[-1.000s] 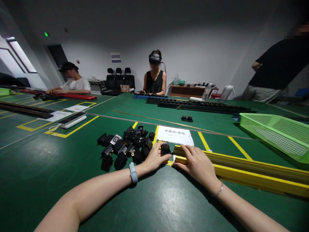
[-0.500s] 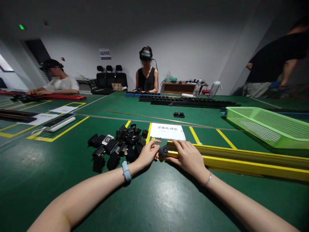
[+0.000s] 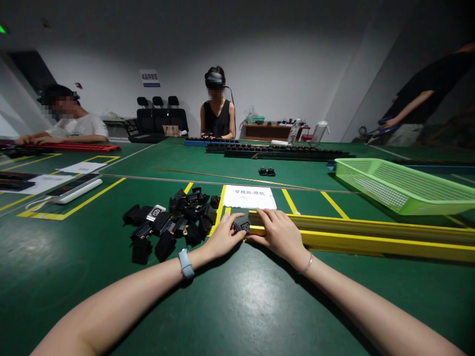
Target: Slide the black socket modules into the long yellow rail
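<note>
My left hand (image 3: pixel 224 236) grips a black socket module (image 3: pixel 243 225) between thumb and fingers, right at the near end of a yellow rail (image 3: pixel 371 241). My right hand (image 3: pixel 280 235) is wrapped around that end of the rail, its thumb in front and its fingers over the top. The module touches or nearly touches the rail's end; whether it sits inside the channel I cannot tell. Left of my hands lies a heap of black socket modules (image 3: pixel 166 226), one with a pale face.
A printed paper sheet (image 3: pixel 249 197) lies behind my hands. At the right stands a green basket (image 3: pixel 401 190). Two small black modules (image 3: pixel 266 171) and a thin rod (image 3: pixel 222 177) lie farther back. A white power strip (image 3: pixel 79 190) is at left. Other people are around the table.
My left thumb and fingers have closed on the module, which now shows its socket face more squarely. The whole view has shifted slightly, while my right hand stays on the rail.
</note>
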Motion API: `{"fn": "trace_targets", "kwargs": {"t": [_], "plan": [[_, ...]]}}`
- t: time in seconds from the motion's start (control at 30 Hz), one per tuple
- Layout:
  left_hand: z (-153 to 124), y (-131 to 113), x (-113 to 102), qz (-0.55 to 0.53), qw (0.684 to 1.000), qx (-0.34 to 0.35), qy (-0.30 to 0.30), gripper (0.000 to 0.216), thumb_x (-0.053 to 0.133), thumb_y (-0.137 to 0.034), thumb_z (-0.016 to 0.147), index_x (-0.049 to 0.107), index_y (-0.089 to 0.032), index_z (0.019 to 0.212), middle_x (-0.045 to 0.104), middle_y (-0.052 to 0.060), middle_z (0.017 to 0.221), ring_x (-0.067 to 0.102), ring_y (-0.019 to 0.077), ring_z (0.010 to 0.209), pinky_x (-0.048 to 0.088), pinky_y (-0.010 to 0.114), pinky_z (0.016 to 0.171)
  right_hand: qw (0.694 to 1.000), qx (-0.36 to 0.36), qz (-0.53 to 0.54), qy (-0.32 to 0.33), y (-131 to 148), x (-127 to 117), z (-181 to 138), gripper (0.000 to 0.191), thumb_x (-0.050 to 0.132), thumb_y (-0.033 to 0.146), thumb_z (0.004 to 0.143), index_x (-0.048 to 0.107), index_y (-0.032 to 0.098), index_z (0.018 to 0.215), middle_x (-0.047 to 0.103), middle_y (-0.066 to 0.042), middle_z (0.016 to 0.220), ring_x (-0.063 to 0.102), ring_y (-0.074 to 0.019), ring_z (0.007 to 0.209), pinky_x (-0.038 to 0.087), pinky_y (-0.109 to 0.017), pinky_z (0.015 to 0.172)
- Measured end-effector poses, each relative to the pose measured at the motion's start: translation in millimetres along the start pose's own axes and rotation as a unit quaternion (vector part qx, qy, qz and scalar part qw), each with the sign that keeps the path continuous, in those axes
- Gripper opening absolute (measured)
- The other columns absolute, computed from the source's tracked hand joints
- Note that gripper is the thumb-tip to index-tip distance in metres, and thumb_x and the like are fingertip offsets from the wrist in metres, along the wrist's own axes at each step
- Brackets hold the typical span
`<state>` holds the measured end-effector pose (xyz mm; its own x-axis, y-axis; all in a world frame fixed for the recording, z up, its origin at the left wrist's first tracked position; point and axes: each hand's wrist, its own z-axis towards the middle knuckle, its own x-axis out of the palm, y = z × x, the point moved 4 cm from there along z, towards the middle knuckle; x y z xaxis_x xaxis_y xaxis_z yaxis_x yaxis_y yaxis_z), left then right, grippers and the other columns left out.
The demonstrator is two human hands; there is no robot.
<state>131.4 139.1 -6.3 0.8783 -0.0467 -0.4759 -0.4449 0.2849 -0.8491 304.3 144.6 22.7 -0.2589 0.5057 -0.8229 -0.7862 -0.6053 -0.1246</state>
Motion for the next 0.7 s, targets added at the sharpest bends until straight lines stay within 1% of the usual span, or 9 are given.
{"fn": "trace_targets", "kwargs": {"t": [0.1, 0.2, 0.27, 0.43, 0.53, 0.63, 0.7], "plan": [[-2.1, -0.4, 0.7, 0.029, 0.999, 0.012, -0.013, 0.048, 0.060, -0.027, 0.079, 0.052, -0.023, 0.126, 0.040, 0.008, 0.114, 0.049, 0.0093, 0.069, 0.050, 0.031, 0.074, 1.000, 0.002, 0.001, 0.007, -0.9, 1.1, 0.3, 0.075, 0.051, 0.068, 0.081, 0.049, 0.011, 0.129, 0.060, -0.018, 0.113, 0.055, -0.0298, 0.100, 0.042, -0.041, 0.089], [-1.8, 1.7, 2.7, 0.033, 0.999, 0.029, 0.015, 0.051, 0.059, -0.027, 0.079, 0.049, -0.025, 0.129, 0.039, 0.007, 0.115, 0.048, 0.0077, 0.065, 0.050, 0.030, 0.071, 1.000, 0.005, 0.000, 0.018, -1.6, 2.2, 0.6, 0.076, 0.049, 0.069, 0.081, 0.048, 0.011, 0.130, 0.060, -0.018, 0.112, 0.055, -0.0302, 0.101, 0.042, -0.041, 0.089], [-0.9, 3.0, 3.3, 0.034, 0.998, 0.033, 0.030, 0.053, 0.060, -0.027, 0.079, 0.048, -0.025, 0.131, 0.043, 0.006, 0.110, 0.049, 0.0093, 0.068, 0.049, 0.028, 0.068, 1.000, 0.007, 0.001, 0.020, -1.8, 2.7, 0.6, 0.075, 0.048, 0.068, 0.082, 0.048, 0.011, 0.130, 0.060, -0.018, 0.111, 0.055, -0.0302, 0.101, 0.042, -0.041, 0.089], [0.6, 0.4, 0.8, 0.064, 0.997, 0.037, 0.019, 0.056, 0.062, -0.027, 0.078, 0.048, -0.022, 0.132, 0.049, 0.004, 0.094, 0.048, 0.0125, 0.069, 0.047, 0.029, 0.067, 1.000, 0.005, 0.004, 0.011, -1.2, 2.1, 0.8, 0.073, 0.048, 0.067, 0.083, 0.050, 0.010, 0.128, 0.060, -0.018, 0.113, 0.055, -0.0301, 0.102, 0.042, -0.042, 0.091], [0.9, -1.7, 0.3, 0.074, 0.996, 0.039, 0.016, 0.047, 0.057, -0.024, 0.081, 0.052, -0.024, 0.127, 0.047, 0.002, 0.087, 0.047, 0.0122, 0.068, 0.046, 0.030, 0.069, 1.000, 0.005, 0.002, 0.006, -0.8, 0.8, 1.2, 0.075, 0.050, 0.068, 0.081, 0.050, 0.011, 0.129, 0.060, -0.018, 0.113, 0.055, -0.0300, 0.101, 0.043, -0.042, 0.090], [1.2, -0.9, -0.3, 0.060, 0.998, 0.030, 0.004, 0.033, 0.055, -0.021, 0.081, 0.060, -0.022, 0.113, 0.045, 0.002, 0.091, 0.048, 0.0107, 0.068, 0.047, 0.029, 0.070, 1.000, 0.005, -0.001, 0.013, -1.0, 1.0, 1.4, 0.077, 0.050, 0.070, 0.080, 0.050, 0.011, 0.129, 0.060, -0.018, 0.112, 0.056, -0.0300, 0.101, 0.043, -0.041, 0.090], [1.3, 0.2, -0.5, 0.048, 0.999, 0.024, -0.002, 0.026, 0.056, -0.022, 0.080, 0.061, -0.021, 0.106, 0.045, 0.002, 0.095, 0.048, 0.0093, 0.067, 0.047, 0.027, 0.067, 1.000, 0.002, -0.004, 0.012, -1.2, 1.6, 1.2, 0.077, 0.050, 0.070, 0.080, 0.050, 0.010, 0.129, 0.060, -0.018, 0.111, 0.056, -0.0302, 0.100, 0.043, -0.041, 0.089]]}}
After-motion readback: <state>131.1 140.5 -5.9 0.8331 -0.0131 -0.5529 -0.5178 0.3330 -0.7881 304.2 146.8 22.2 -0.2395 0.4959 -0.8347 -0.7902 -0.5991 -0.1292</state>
